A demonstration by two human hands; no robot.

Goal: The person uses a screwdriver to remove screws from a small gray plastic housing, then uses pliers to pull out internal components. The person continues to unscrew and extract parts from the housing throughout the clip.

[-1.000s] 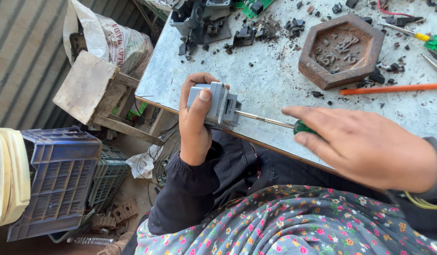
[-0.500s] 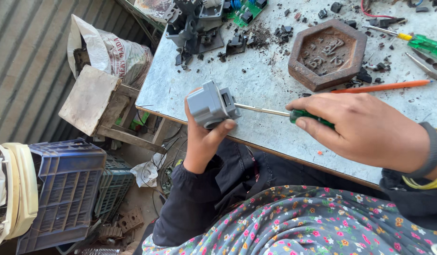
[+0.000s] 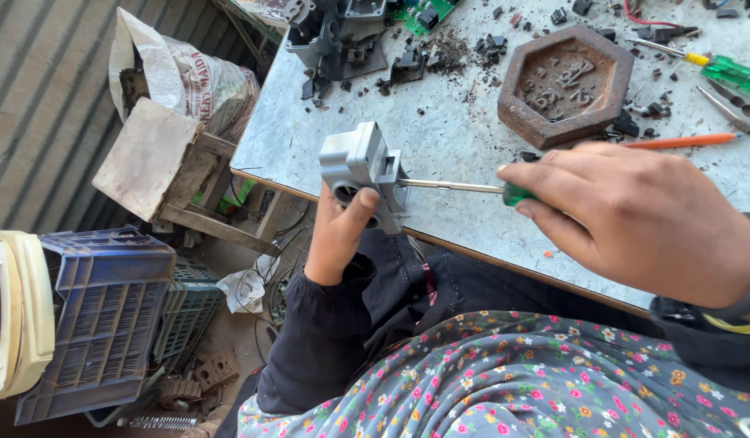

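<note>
Two hands busy at the front edge of the scratched grey metal desk [image 3: 472, 154]: left hand [image 3: 338, 235] has its grip wrapped from below on a small grey plastic housing block [image 3: 363, 166], thumb across its face, held just above the desk edge. Right hand [image 3: 634, 215] has its grip closed around the green-handled screwdriver [image 3: 456, 186], steel shaft level, tip in the block's right side. Behind on the desk: rusty hexagonal iron weight [image 3: 565, 85], orange pencil [image 3: 683, 141], black plastic scraps [image 3: 440, 53]; blue plastic crate [image 3: 103, 316] on the floor, left.
</note>
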